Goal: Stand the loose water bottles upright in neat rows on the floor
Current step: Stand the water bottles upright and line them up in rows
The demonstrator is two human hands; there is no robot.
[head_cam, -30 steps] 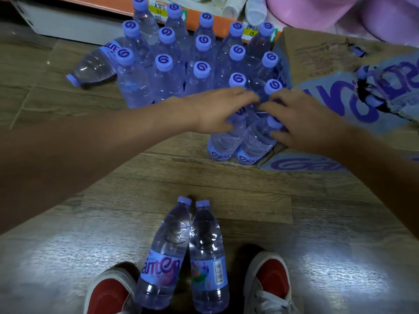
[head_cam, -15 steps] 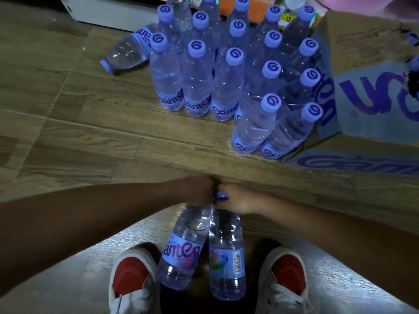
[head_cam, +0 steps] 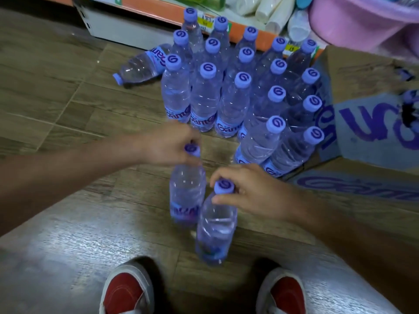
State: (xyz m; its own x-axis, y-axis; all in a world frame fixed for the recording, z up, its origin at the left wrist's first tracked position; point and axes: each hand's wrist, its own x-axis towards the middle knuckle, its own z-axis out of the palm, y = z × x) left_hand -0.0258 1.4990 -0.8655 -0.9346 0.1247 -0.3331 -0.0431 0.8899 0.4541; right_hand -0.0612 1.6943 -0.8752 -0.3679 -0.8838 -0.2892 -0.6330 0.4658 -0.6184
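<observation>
Head view: left hand [head_cam: 169, 146] pinches the cap of one bottle [head_cam: 187, 191] at frame centre, right hand [head_cam: 251, 193] pinches the cap of a second bottle [head_cam: 215, 227] just below it, both near-upright. Standing rows [head_cam: 226, 87] fill upper centre; one fallen bottle [head_cam: 140, 66] upper left remains, so mostly done.

The cap of the left bottle [head_cam: 187, 191] is mostly hidden under the left hand [head_cam: 169, 147]. Both held bottles are blurred, and the label of the right bottle [head_cam: 215, 230] cannot be read. The shoes [head_cam: 127, 291] are cut off by the bottom edge, the cardboard box [head_cam: 362, 114] by the right.
</observation>
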